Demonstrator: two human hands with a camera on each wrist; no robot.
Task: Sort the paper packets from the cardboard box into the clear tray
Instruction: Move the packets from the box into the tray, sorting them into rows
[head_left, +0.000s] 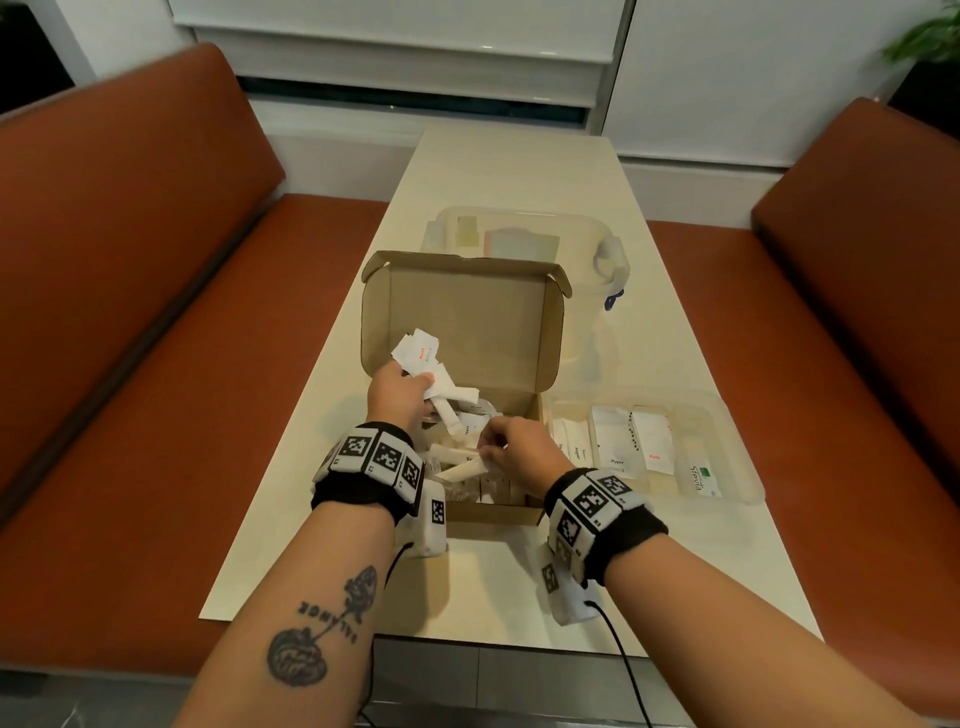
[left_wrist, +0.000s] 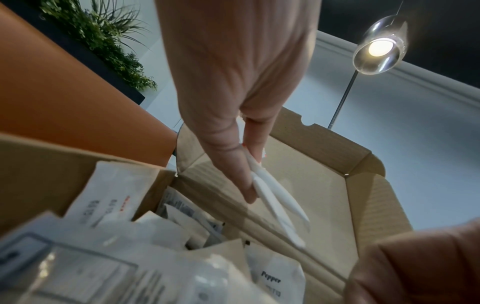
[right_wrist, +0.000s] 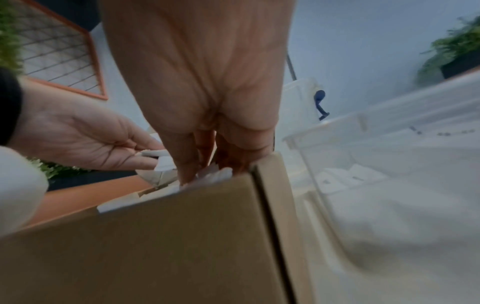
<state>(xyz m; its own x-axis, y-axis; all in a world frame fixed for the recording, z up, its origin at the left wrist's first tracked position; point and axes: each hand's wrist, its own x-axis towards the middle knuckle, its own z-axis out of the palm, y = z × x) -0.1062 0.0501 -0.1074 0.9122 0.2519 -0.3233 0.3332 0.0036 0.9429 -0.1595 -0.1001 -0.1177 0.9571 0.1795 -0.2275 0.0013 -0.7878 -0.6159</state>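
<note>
Head view: one cardboard box (head_left: 467, 332), lid up, mid-surface (head_left: 519, 171); one clear tray (head_left: 737, 452) touching its right side, five-odd packets inside lying long axis toward the viewer. Left hand (head_left: 397, 395) pinched a fan of white packets (head_left: 421, 353) above the box. Right hand (head_left: 519, 449) dug into the box pile, grip unclear.

Left wrist: two long sachets (left_wrist: 275, 197) pointed down-right between thumb and fingers.

Right wrist: fingers (right_wrist: 187, 162) inside the box's near wall.

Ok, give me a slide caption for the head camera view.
Left hand holds a bunch of packets above the cardboard box while the right hand digs inside, beside the clear tray.
</note>
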